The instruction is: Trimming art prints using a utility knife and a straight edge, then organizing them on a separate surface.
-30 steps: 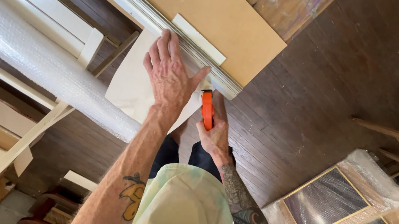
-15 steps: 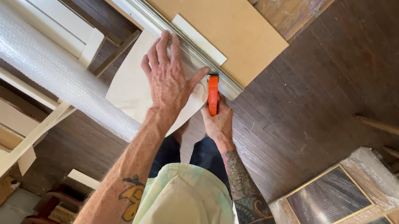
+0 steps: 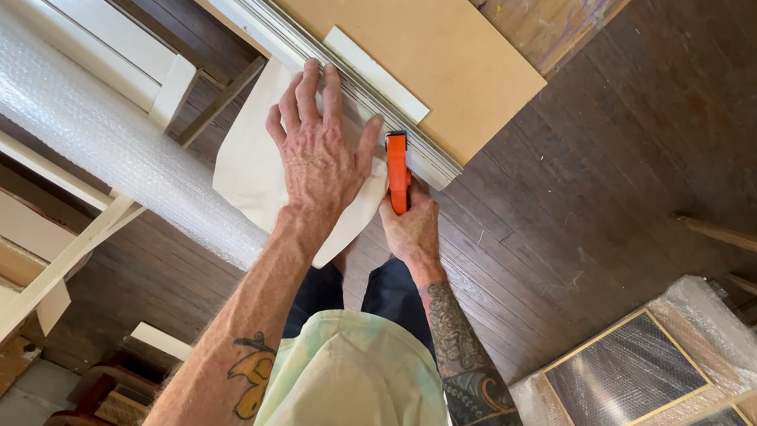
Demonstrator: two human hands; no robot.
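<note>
Left hand laid flat, fingers spread and released, palm down on a sheet of white paper, fingertips reaching the silver moulded frame edge; nothing gripped, only pressed. Right hand clenched around an orange utility knife, knife upright in the view, its upper end touching the frame edge just beside the left thumb; blade itself too small to tell. White paper lying partly under the frame edge and partly hanging free below it, lower corner near the right wrist. Frame edge running diagonally from upper left to centre, bordering a tan backing board; a narrow white strip lying on the board just beside the frame edge, above the left fingertips. Roll of bubble wrap lying to the left, resting across a white wooden chair, one end passing behind the paper. Dark plank floor beneath everything. Two framed panels wrapped in clear plastic lying at lower right, well apart from both hands. Tattoos visible on both forearms; pale green shirt at bottom centre.
</note>
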